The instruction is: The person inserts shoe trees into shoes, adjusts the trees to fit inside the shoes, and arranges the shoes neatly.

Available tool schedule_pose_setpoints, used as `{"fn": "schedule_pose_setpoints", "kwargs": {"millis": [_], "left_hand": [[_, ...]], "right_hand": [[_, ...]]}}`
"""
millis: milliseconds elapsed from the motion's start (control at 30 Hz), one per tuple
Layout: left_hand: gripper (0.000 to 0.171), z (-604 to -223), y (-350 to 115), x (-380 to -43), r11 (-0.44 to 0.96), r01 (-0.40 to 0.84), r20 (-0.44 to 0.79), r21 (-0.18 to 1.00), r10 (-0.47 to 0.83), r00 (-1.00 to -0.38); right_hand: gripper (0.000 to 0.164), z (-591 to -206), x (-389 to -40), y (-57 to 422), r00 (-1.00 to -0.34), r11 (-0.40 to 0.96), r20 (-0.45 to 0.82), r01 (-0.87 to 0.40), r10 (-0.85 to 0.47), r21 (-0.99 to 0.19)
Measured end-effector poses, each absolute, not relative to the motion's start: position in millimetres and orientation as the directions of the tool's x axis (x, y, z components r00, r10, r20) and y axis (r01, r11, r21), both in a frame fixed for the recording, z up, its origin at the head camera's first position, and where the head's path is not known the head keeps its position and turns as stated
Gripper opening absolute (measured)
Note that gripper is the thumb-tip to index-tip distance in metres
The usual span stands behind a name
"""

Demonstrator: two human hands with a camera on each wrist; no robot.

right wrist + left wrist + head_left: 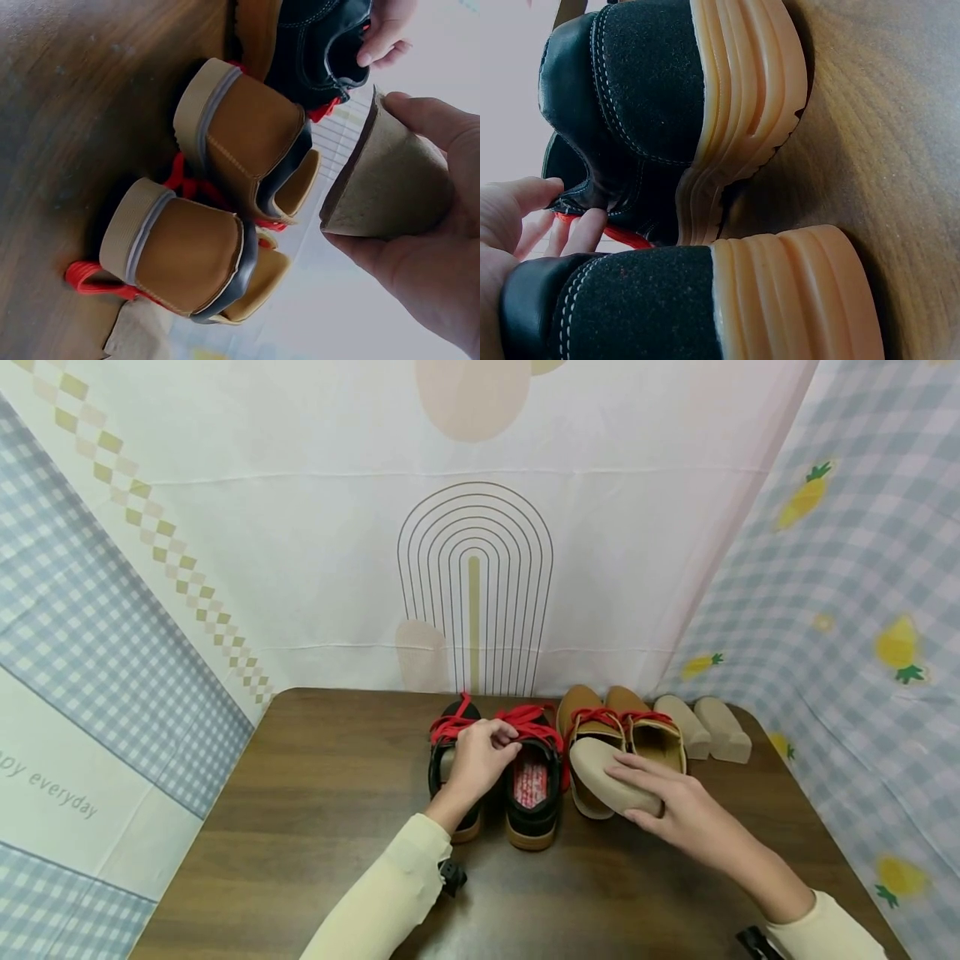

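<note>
Two black shoes with red laces and tan soles stand side by side in the head view. My left hand [480, 758] pinches the collar edge of the right-hand black shoe [534, 814], thumb inside the opening, as the left wrist view shows. A red-and-white patterned insole [530, 785] shows inside it. The left-hand black shoe [630, 307] is partly covered by my arm in the head view; something beige shows in its opening. My right hand [693, 818] grips a beige moulded-pulp shoe insert [611, 774], held over the nearer brown shoe [592, 807].
Another brown shoe [626, 702] with red laces stands to the right. Beyond it, two more beige inserts [723, 731] lie near the back right edge of the wooden table [322, 777]. A printed cloth [330, 568] hangs behind, and checked cloth [847, 635] at the right.
</note>
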State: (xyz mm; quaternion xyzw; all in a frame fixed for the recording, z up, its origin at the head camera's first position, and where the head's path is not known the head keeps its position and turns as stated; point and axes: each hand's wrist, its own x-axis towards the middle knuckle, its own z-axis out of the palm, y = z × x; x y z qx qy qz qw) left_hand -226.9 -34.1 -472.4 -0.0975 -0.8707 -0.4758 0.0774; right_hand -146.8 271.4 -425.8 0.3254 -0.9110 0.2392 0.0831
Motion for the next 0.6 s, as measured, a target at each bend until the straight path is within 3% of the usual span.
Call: {"fn": "schedule_pose_setpoints", "kwargs": {"millis": [400, 600], "left_hand": [[0.005, -473.7, -34.8, -229.0, 0.535, 0.250, 0.235, 0.807, 0.096, -0.967], [0.005, -474.8, -35.0, -229.2, 0.530, 0.257, 0.240, 0.808, 0.101, -0.965]], "right_hand": [[0.061, -418.7, -143.0, 248.5, -0.772, 0.648, 0.244, -0.628, -0.587, -0.431], [0.059, -419.3, -140.4, 237.4, -0.768, 0.664, 0.231, -0.636, -0.598, -0.394]]}}
